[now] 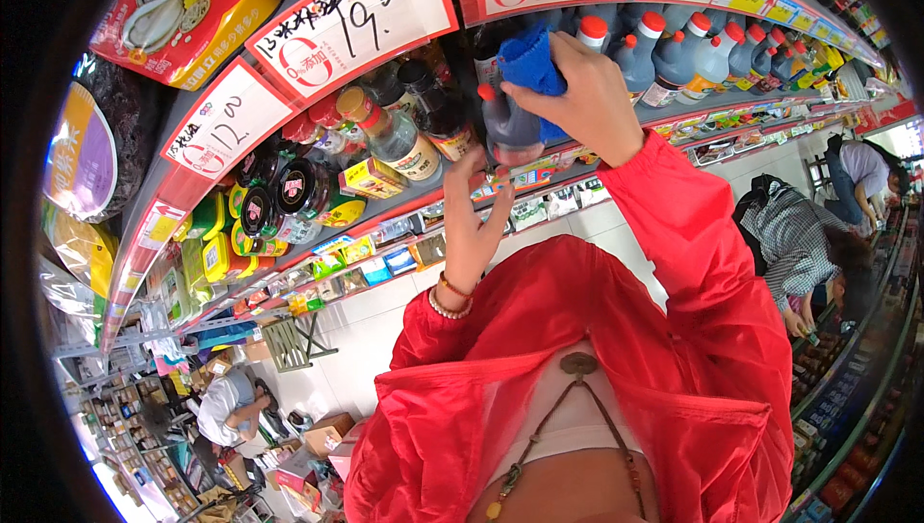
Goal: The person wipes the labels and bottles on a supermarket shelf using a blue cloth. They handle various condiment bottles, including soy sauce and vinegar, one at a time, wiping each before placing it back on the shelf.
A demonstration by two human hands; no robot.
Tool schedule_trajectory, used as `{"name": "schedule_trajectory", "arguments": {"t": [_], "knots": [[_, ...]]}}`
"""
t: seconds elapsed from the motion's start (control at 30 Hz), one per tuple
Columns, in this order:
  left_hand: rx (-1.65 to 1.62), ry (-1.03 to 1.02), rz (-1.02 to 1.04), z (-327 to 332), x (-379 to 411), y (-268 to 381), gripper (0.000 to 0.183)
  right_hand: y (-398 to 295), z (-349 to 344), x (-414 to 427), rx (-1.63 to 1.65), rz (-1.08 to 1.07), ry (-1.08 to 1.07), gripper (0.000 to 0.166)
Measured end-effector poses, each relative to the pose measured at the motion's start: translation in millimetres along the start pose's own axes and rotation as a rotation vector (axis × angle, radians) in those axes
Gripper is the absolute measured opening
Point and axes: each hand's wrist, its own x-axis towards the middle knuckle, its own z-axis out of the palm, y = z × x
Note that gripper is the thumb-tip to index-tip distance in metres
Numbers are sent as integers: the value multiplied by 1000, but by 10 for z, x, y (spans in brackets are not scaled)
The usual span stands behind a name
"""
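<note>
My right hand [595, 93] grips a bunched blue cloth [533, 65] at the front of the upper shelf. Right below the cloth is a dark plastic bottle with a red cap [511, 130], and my fingers are against its upper part. My left hand [473, 216] is just to the lower left of that bottle, its fingers apart and slightly blurred. I cannot tell whether its fingertips touch the bottle. A glass bottle with a gold-coloured cap [397, 137] stands to the left, beside a dark bottle with a black cap [437, 111].
Red-capped bottles [682, 54] line the shelf to the right. Black-lidded jars [292, 187] and a small yellow box [372, 178] stand left. Price cards [354, 21] hang overhead. A folding stool [296, 342] and cartons [328, 433] sit on the floor. Other people [794, 234] crouch nearby.
</note>
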Motion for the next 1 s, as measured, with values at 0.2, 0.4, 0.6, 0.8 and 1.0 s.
{"name": "schedule_trajectory", "arguments": {"t": [0.2, 0.4, 0.6, 0.8, 1.0], "knots": [[-198, -35, -230, -34, -305, -177, 43, 200, 275, 116, -31, -31, 34, 39], [-105, -116, -182, 11, -247, -146, 38, 237, 249, 179, -85, -40, -39, 36], [-19, -249, -164, 230, -120, -225, 45, 172, 153, 198, -208, 13, -209, 43], [-42, -275, -136, 387, -37, -227, 49, 213, 155, 225, -245, -20, -256, 40], [36, -215, -83, 387, -14, -359, 59, 197, 172, 221, -276, 7, -307, 49]]}}
